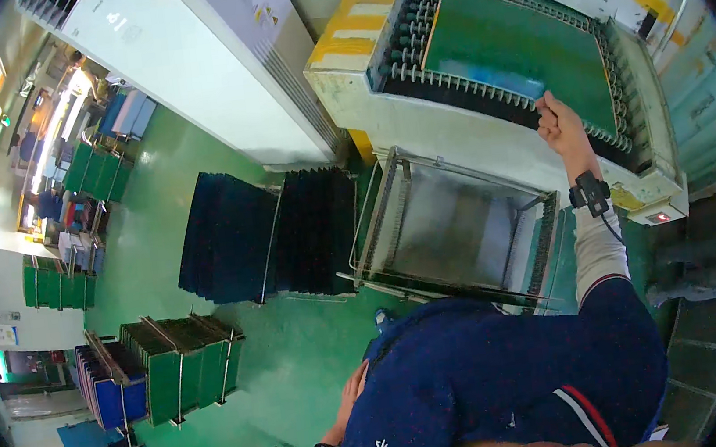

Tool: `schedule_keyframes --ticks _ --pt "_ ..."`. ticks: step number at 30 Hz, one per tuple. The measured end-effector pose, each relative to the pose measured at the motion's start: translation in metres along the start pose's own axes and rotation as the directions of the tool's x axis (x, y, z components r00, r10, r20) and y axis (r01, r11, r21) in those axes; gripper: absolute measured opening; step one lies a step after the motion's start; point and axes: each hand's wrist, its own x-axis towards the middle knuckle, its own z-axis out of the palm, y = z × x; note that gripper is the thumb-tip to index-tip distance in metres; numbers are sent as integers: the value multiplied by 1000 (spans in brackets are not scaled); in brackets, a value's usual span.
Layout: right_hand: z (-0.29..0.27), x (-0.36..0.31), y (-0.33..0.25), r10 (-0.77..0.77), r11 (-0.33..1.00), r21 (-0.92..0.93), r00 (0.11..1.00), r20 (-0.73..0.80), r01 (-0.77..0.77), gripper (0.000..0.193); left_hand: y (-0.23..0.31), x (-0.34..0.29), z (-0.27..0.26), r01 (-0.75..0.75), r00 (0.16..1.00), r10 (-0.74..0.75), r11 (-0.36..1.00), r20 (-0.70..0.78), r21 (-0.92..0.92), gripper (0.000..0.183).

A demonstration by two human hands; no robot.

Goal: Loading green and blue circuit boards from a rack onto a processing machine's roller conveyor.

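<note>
Floor: shiny green (287,337), running back to a bright work area at far left.
Machine: white body (490,142) with yellow trim, rows of wheel rollers (484,87) on top.
Green panel: (515,51) lying flat on those rollers, pretty much filling the bed.
Right hand: (562,126) fingers curled in, fingertips at the panel's near edge; honestly can't tell if it's gripping or just touching.
Left hand: (349,398) down beside the navy shirt (515,364), fingers loosely extended, partly hidden, so can't tell if it's got anything.
Open metal rack: (371,222) slotted sides, greyish inside, can't make out the contents.
Dark stacks: dark panels (227,234) standing upright in a rack, left of the open one.
More racks: green boards (185,375) upright, blue boards (122,402) just beside.
Tall unit: white cabinet (200,74), left of the machine.
In the way: that open metal rack, sitting between body and machine; the right arm reaches past its right side.
Wrist gear: black device (589,193) on the right wrist, cable dangling.
</note>
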Motion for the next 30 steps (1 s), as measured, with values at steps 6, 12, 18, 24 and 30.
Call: schedule_keyframes --ticks 6,12,18,24,30 --pt "30 -47 40 38 977 -211 998 51 -27 32 -61 5 26 43 999 -42 998 -8 40 59" --pt "51 -98 105 197 714 -698 971 136 -47 26 -46 -2 16 -193 978 204 966 -50 174 63" --pt "53 -142 163 423 461 -884 857 293 74 25 -38 -12 0 -259 962 270 952 -50 165 65" --pt "34 -157 209 491 234 -943 808 326 238 31 -49 -17 -12 -280 958 286 945 -13 169 65" --pt "51 -184 208 519 178 -973 826 219 146 43 -53 -29 -22 -279 960 281 945 12 171 65"
